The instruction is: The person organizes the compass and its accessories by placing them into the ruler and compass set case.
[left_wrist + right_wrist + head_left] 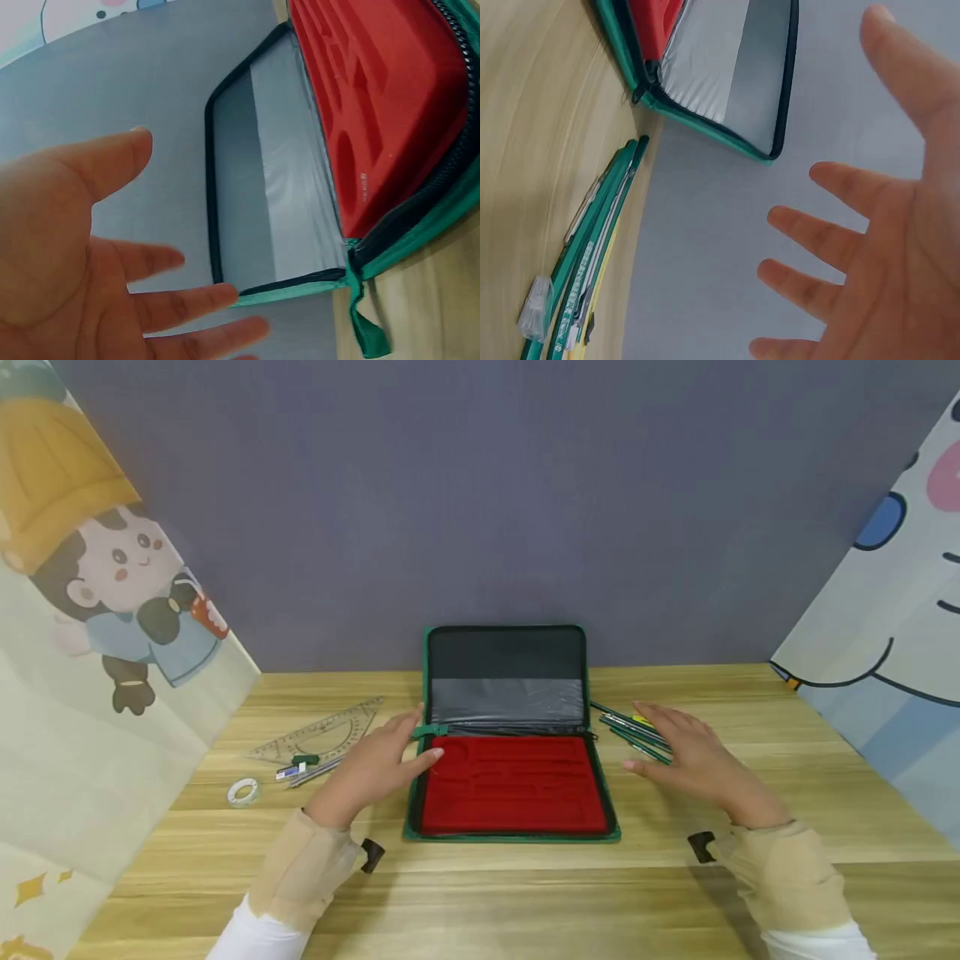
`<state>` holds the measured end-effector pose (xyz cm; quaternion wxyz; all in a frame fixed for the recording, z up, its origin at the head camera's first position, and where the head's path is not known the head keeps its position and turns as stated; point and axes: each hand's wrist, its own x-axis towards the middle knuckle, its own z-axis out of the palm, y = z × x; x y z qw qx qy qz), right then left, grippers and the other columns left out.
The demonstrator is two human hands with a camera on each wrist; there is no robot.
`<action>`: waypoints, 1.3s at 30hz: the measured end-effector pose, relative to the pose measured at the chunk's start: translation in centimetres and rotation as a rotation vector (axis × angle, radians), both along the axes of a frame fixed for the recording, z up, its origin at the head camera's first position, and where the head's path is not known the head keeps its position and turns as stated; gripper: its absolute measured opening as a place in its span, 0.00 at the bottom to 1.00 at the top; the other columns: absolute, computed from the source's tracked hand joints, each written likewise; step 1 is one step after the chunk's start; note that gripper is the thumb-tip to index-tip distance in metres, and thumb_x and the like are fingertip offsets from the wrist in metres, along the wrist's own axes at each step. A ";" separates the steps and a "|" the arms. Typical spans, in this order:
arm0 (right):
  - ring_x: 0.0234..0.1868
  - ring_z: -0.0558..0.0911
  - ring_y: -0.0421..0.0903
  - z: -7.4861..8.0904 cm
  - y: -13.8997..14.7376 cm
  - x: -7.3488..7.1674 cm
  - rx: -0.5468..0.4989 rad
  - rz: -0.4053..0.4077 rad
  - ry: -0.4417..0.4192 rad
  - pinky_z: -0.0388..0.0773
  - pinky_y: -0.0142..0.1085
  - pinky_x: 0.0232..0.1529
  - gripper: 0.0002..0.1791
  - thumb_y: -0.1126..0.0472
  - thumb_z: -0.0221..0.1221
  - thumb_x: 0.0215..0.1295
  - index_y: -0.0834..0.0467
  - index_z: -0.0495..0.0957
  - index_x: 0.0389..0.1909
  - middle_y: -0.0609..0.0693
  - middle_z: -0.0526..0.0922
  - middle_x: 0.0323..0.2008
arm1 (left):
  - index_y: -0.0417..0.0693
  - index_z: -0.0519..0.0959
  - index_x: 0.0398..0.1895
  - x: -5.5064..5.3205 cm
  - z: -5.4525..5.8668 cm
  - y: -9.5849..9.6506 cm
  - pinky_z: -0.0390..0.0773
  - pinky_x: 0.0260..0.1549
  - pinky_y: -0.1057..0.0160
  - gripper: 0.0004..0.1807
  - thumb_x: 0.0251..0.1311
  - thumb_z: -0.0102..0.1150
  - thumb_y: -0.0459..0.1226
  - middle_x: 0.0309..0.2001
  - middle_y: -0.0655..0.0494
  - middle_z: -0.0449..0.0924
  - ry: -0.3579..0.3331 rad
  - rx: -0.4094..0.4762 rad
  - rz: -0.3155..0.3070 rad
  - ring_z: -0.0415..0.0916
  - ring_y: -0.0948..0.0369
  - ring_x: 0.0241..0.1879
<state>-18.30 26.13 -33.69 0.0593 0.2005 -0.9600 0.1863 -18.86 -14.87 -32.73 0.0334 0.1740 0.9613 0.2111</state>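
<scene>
A green zippered case [512,839] lies unfolded on the wooden table, its lid leaning up against the back wall. Its base holds a red molded insert [517,810] with shaped recesses, and inside the lid is a clear plastic pocket [510,702]. My left hand [378,772] hovers by the case's left edge, fingers spread and holding nothing. Over on the right, my right hand [697,764] is spread above a bundle of green pencils [633,731], also with nothing in it. The left wrist view shows a green strap [364,322] at the case's hinge.
Left of the case lie a clear set square [322,735], a small eraser [291,772], a dark green sharpener-like block [305,760], silver drawing instruments [315,771] and a roll of tape [242,792]. A clear plastic piece [536,307] sits by the pencils.
</scene>
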 end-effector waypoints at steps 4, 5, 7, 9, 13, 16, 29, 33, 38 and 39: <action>0.61 0.62 0.71 -0.2 0.7 -0.3 -0.010 -0.006 -0.020 0.57 0.66 0.57 0.45 0.45 0.63 0.58 0.67 0.58 0.67 0.70 0.63 0.63 | 0.42 0.47 0.73 -0.5 -0.5 -0.2 0.62 0.61 0.42 0.44 0.65 0.47 0.57 0.70 0.42 0.56 -0.050 0.055 0.035 0.57 0.44 0.67; 0.61 0.62 0.71 -0.2 0.9 -0.4 -0.016 -0.013 -0.032 0.58 0.65 0.57 0.44 0.45 0.63 0.58 0.67 0.59 0.67 0.71 0.63 0.62 | 0.41 0.48 0.73 -0.7 -0.6 -0.2 0.63 0.61 0.42 0.43 0.65 0.47 0.57 0.69 0.41 0.58 -0.056 0.064 0.045 0.59 0.43 0.66; 0.60 0.63 0.71 -0.3 1.2 -0.4 -0.032 -0.030 -0.061 0.60 0.65 0.56 0.42 0.47 0.62 0.59 0.69 0.60 0.66 0.72 0.64 0.61 | 0.40 0.49 0.73 -0.9 -0.9 -0.3 0.65 0.59 0.42 0.42 0.66 0.47 0.55 0.67 0.40 0.62 -0.074 0.085 0.066 0.62 0.44 0.64; 0.59 0.65 0.71 -0.3 1.5 -0.5 -0.047 -0.047 -0.082 0.63 0.64 0.55 0.40 0.48 0.61 0.61 0.70 0.61 0.65 0.72 0.65 0.60 | 0.39 0.50 0.72 -1.1 -1.2 -0.4 0.66 0.58 0.42 0.41 0.66 0.47 0.54 0.64 0.39 0.65 -0.095 0.104 0.088 0.66 0.44 0.62; 0.55 0.70 0.70 -0.5 2.1 -0.8 -0.050 -0.075 -0.096 0.69 0.62 0.50 0.36 0.51 0.59 0.64 0.73 0.63 0.62 0.74 0.68 0.57 | 0.38 0.54 0.71 -1.6 -1.7 -0.4 0.71 0.54 0.44 0.39 0.66 0.47 0.53 0.59 0.38 0.71 -0.131 0.109 0.126 0.71 0.45 0.57; 0.54 0.71 0.70 -0.6 2.7 -0.9 -0.050 -0.090 -0.112 0.71 0.61 0.48 0.33 0.53 0.58 0.65 0.74 0.64 0.61 0.74 0.70 0.56 | 0.37 0.57 0.69 -2.0 -2.1 -0.4 0.75 0.49 0.47 0.37 0.66 0.48 0.52 0.55 0.38 0.74 -0.144 0.087 0.141 0.75 0.47 0.51; 0.51 0.73 0.70 -2.3 5.1 -2.4 -0.056 -0.166 -0.151 0.71 0.61 0.46 0.26 0.55 0.56 0.67 0.72 0.71 0.55 0.72 0.74 0.51 | 0.30 0.70 0.58 -2.8 -3.7 -0.2 0.77 0.43 0.50 0.28 0.67 0.49 0.46 0.46 0.41 0.79 -0.126 0.028 0.151 0.78 0.49 0.43; 0.51 0.72 0.71 -2.8 5.9 -3.2 -0.068 -0.153 -0.136 0.72 0.60 0.46 0.24 0.57 0.56 0.67 0.73 0.71 0.53 0.74 0.73 0.51 | 0.31 0.75 0.49 -3.1 -4.3 -0.4 0.77 0.44 0.49 0.22 0.66 0.49 0.44 0.49 0.38 0.78 -0.117 0.007 0.133 0.77 0.47 0.45; 0.51 0.71 0.72 -3.2 6.8 -4.4 -0.072 -0.144 -0.166 0.72 0.60 0.45 0.23 0.58 0.54 0.68 0.74 0.70 0.55 0.74 0.72 0.52 | 0.34 0.78 0.43 -3.3 -4.6 -0.3 0.76 0.33 0.58 0.18 0.66 0.50 0.42 0.40 0.44 0.80 -0.119 0.008 0.130 0.74 0.56 0.32; 0.51 0.71 0.72 -3.2 7.0 -4.7 -0.068 -0.140 -0.177 0.72 0.60 0.45 0.23 0.59 0.53 0.68 0.74 0.69 0.55 0.74 0.72 0.53 | 0.35 0.78 0.42 -3.4 -4.6 -0.3 0.74 0.30 0.60 0.17 0.66 0.51 0.42 0.37 0.46 0.80 -0.122 0.011 0.132 0.72 0.57 0.29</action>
